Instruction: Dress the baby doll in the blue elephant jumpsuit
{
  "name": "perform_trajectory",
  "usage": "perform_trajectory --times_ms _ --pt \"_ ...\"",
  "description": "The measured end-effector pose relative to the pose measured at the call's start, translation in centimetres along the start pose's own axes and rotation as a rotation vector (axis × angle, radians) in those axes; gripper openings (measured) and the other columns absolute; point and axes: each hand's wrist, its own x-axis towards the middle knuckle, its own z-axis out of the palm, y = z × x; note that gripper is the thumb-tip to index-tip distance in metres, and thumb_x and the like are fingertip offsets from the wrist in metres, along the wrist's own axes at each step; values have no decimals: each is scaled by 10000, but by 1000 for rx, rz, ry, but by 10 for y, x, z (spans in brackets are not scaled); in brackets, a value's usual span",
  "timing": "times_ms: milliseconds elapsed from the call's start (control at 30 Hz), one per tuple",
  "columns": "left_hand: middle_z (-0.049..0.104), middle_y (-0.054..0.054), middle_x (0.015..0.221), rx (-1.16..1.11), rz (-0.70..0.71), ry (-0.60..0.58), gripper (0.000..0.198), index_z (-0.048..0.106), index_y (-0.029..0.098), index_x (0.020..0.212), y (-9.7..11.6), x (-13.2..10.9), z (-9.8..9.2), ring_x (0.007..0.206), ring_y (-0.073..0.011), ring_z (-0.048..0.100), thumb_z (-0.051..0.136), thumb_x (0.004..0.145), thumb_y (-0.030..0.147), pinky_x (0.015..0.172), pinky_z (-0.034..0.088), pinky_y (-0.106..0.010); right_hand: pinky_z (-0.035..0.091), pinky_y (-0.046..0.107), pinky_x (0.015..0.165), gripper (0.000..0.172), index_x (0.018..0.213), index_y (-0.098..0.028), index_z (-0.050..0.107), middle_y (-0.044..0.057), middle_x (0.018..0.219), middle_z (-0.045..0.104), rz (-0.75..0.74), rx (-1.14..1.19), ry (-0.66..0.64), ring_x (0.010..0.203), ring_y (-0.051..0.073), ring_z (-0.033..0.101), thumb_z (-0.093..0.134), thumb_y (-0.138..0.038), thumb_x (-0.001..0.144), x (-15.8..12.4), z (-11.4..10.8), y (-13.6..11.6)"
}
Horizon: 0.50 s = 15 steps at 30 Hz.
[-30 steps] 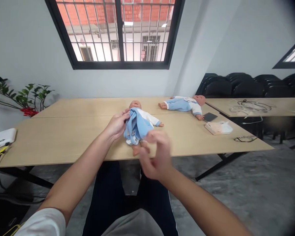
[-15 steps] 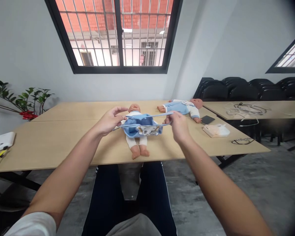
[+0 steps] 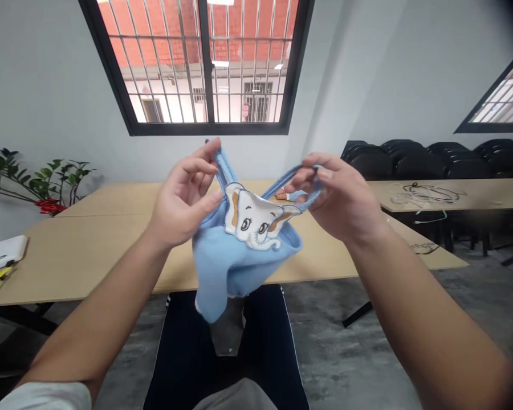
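I hold up a small light-blue dungaree garment [image 3: 235, 262] with an elephant patch on its bib, in front of my face and above the wooden table [image 3: 89, 245]. My left hand [image 3: 188, 196] pinches its left strap. My right hand [image 3: 337, 199] is closed on the right strap. The garment hangs down between my hands and hides the doll that lay on the table behind it. Only the feet of the second doll [image 3: 287, 196] show between my hands.
A white box [image 3: 6, 252] with a cable lies at the table's left end. A potted plant [image 3: 38, 176] stands at the left wall. Cables [image 3: 423, 196] and glasses [image 3: 423, 247] lie on the tables at right, with black chairs [image 3: 431, 159] behind.
Both hands have lifted the blue garment off the doll on the table and raised it close to my face; it now hangs free between them.
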Motion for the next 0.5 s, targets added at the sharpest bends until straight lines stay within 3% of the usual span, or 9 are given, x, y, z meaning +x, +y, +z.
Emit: perform_trajectory --times_ms 133,267,367,500 --pt "329 -53 1700 497 112 -37 347 519 290 1368 -34 -12 13 1580 -312 268 495 1026 341 1245 303 -621 605 320 749 302 1123 -232 673 38 1008 752 43 9 -90 947 209 732 722 -367 857 13 -2 19" --pt "507 -62 1600 756 -6 -235 466 585 311 1419 -101 -22 26 1463 -348 371 557 961 238 1209 257 -643 584 266 692 340 1169 -220 685 62 1094 752 138 18 -100 980 198 725 704 -341 851 44 -14 66" --pt "589 -47 1524 515 -182 -391 333 732 291 1210 -155 -28 38 1398 -320 455 520 956 251 1183 302 -604 580 246 660 340 1153 -208 683 76 1119 748 240 -53 10 967 192 728 720 -327 837 73 -31 121" --pt "685 -133 1381 -92 -566 -322 455 702 179 1272 -209 -39 54 1296 -299 597 501 976 460 1112 447 -479 607 257 641 350 1159 -198 650 89 1143 745 381 -69 188 925 177 725 701 -273 821 106 -57 196"
